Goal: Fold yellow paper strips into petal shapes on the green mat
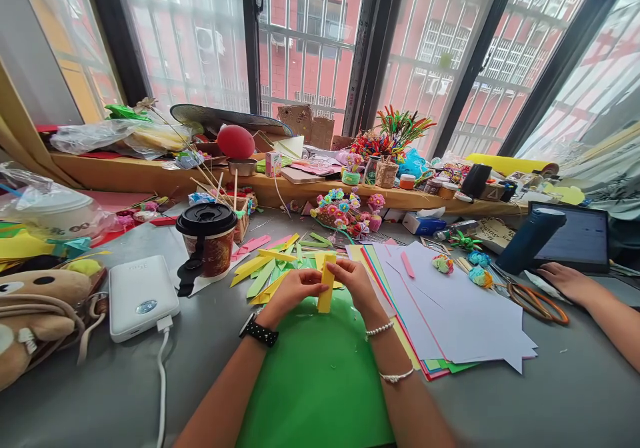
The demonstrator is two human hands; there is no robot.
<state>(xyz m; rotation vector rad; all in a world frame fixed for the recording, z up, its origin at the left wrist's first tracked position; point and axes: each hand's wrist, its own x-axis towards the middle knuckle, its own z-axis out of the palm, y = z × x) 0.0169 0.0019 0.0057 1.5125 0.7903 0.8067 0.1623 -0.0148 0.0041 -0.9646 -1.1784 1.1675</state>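
Yellow paper strip (326,295) is right in the middle, held up on end by two hands over the far part of a shiny green sheet (315,381). I'll make it the middle of my clock. At nine o'clock the left hand (297,291) has its grip closed on the low part, with the fingertips pinching. At three o'clock the right hand (356,287) has its grip closed too, pinching higher up. I can't tell if the bottom end touches the sheet

Between nine and ten, just past the left hand, lies a messy pile of green and yellow strips (265,273). Farther out that way is a brown cup (217,251) with a black lid. Out at nine is a white power bank (135,285), with a white cord (161,381) plugged in

At three, near the right hand, a fanned stack of paper (450,321) lies on the gray desk (565,395). It is white on top, with bright colors poking out below. One pink strip (408,265) and a puffy paper flower (443,265) sit on it. Farther out at three, another person's hand (570,283) rests by a laptop (583,231)

At twelve I see a bunch of little bright flowers (340,211), and at eleven a red balloon (236,143) on the window ledge (190,180)
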